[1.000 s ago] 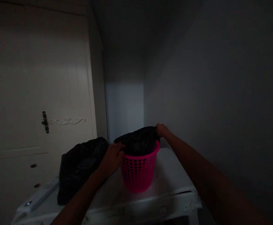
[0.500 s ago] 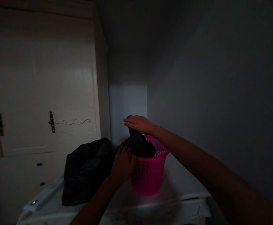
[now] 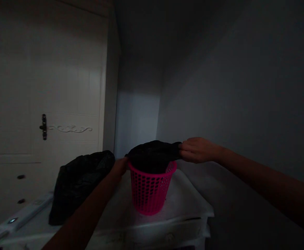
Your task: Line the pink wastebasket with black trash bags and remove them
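A pink perforated plastic basket [image 3: 149, 192] stands upright on a white surface. Over its mouth stretches a black plastic bag [image 3: 152, 156], part of it down inside the rim. My left hand [image 3: 120, 166] is closed on the bag's edge at the basket's left rim; its fingers are partly hidden in the dark. Beyond the right rim, my right hand [image 3: 197, 150] pinches the other side of the bag and pulls it out sideways. A second, fuller black plastic bag [image 3: 81, 184] sits left of the basket, behind my left forearm.
The white drawer unit's top [image 3: 188, 201] bears the basket and the fuller bag. A white power strip [image 3: 24, 215] lies along its left side. Behind stands a white wardrobe [image 3: 71, 86] with a dark handle [image 3: 44, 127]. A grey wall [image 3: 232, 97] rises on the right.
My hands have moved apart, the right one going down and to the right. The bunched bag is now spread across the basket's mouth. The view has shifted slightly.
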`<state>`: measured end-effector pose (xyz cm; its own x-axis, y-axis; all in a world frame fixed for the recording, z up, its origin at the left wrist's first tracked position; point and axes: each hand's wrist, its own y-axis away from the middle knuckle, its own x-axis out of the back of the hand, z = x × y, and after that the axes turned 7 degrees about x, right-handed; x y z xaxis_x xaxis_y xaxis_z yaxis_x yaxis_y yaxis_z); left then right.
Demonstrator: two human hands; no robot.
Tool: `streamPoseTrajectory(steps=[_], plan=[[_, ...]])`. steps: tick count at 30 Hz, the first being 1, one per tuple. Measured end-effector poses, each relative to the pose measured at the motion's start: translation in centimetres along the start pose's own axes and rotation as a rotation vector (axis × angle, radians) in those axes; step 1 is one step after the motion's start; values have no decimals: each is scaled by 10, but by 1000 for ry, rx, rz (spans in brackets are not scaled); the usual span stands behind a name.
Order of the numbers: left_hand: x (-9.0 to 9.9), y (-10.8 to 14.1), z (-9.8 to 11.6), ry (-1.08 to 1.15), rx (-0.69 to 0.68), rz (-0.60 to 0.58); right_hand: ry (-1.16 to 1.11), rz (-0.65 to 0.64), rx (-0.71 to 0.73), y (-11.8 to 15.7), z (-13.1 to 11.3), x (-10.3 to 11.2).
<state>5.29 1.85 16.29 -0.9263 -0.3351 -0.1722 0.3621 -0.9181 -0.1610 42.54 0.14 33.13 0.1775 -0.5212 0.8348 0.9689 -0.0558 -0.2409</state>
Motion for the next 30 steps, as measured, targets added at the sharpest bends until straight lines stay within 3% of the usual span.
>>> streamPoseTrajectory(steps=[2, 6, 9, 13, 18, 21, 23, 27, 30], plan=[[-7, -8, 8, 51, 49, 14, 54, -60, 78, 7, -10, -2], [-22, -10, 34, 167, -50, 149, 176, -163, 162, 21, -22, -15], [-27, 2, 60, 443, -96, 53, 119, -155, 96, 33, -24, -25], [-29, 29, 89, 631, -11, -189, -102, 64, -116, 24, -38, -31], [-51, 63, 105, 496, 4, -361, -272, 372, -361, -53, -65, -51], [-56, 73, 103, 345, -49, -445, -389, 292, -498, -97, -60, -70], [-48, 73, 94, 245, -134, -451, -405, 224, -637, -113, -49, -77], [-24, 61, 63, -176, -391, -325, -343, 312, -849, -118, -29, -78], [-26, 52, 43, -350, -487, -362, -418, 334, -855, -116, -26, -77]])
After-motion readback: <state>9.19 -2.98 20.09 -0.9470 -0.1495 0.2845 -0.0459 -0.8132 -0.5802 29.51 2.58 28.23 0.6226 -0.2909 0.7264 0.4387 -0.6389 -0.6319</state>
